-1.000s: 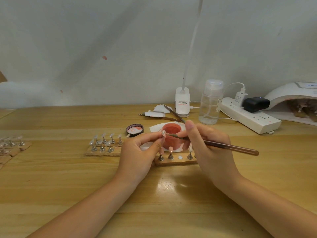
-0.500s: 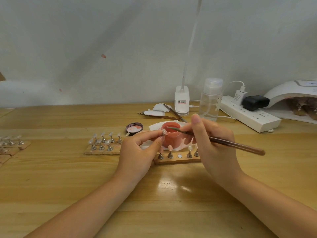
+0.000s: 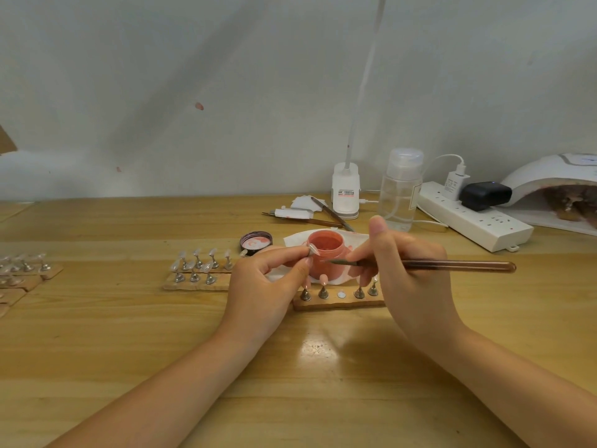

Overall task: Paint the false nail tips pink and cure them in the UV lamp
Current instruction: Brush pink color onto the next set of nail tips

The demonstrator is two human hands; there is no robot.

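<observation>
Your left hand, at the centre of the frame, pinches a clear nail tip between thumb and forefinger, the other fingers curled under. Your right hand grips the brush like a pen, its bristle end close beside the tip. Both sit in front of the open pink polish jar. The UV lamp stands at the right edge.

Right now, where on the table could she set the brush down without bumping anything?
Bare wood lies in front of the wooden stand, around the forearms, and right of the right hand, in front of the power strip. It is crowded round the pink pot, its lid and the left rack of tips.
</observation>
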